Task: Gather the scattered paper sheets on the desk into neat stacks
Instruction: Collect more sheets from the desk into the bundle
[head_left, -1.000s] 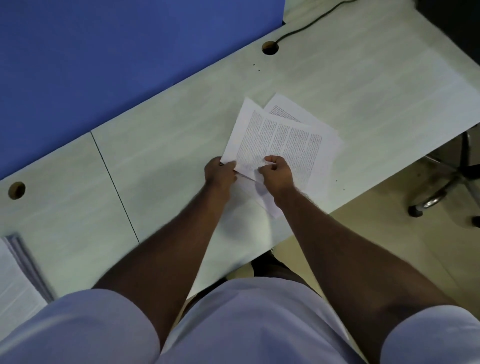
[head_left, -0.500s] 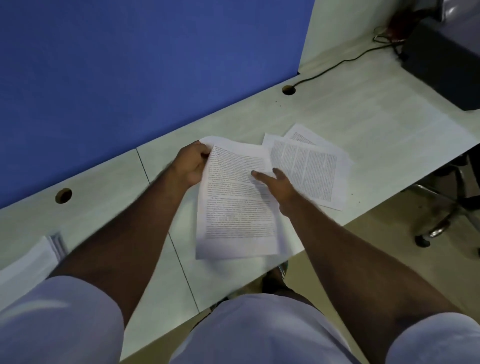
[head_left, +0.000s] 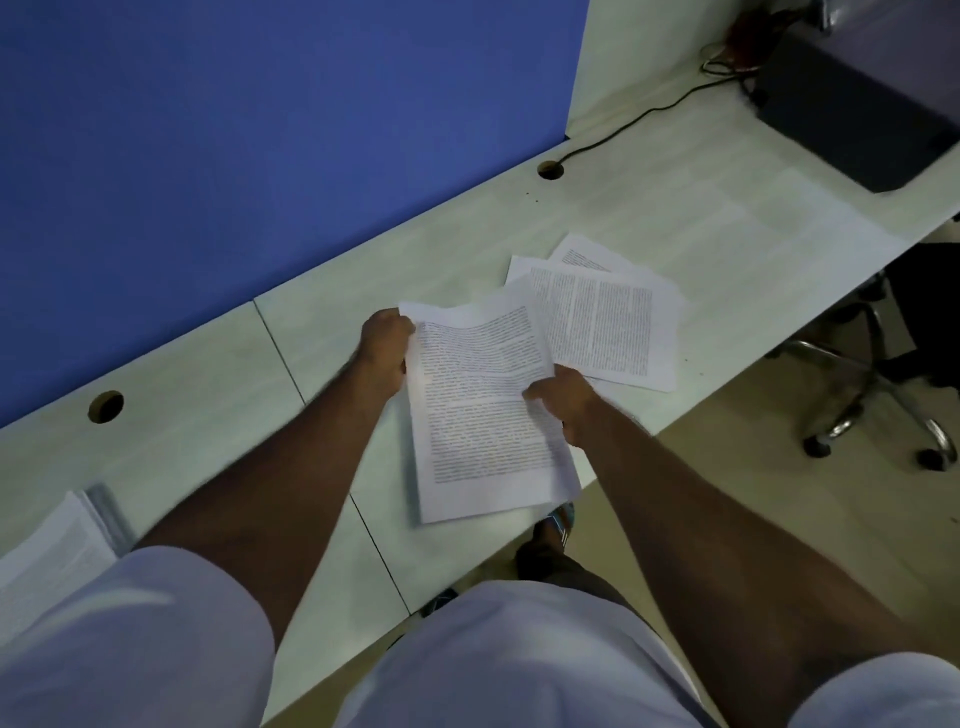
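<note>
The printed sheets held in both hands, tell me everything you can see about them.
The held sheets are white paper covered in dense black printed text, too small to read. They seem to be a few pages, edges slightly offset at the bottom. The left hand grips the upper left corner, the right hand pinches the right edge. The top bows gently. They hang tilted over the desk's front edge, their upper right corner overlapping the loose sheets still lying there.

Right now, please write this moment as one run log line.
hands: left hand and right hand grip printed sheet | loose sheets on desk | stack far left
</note>
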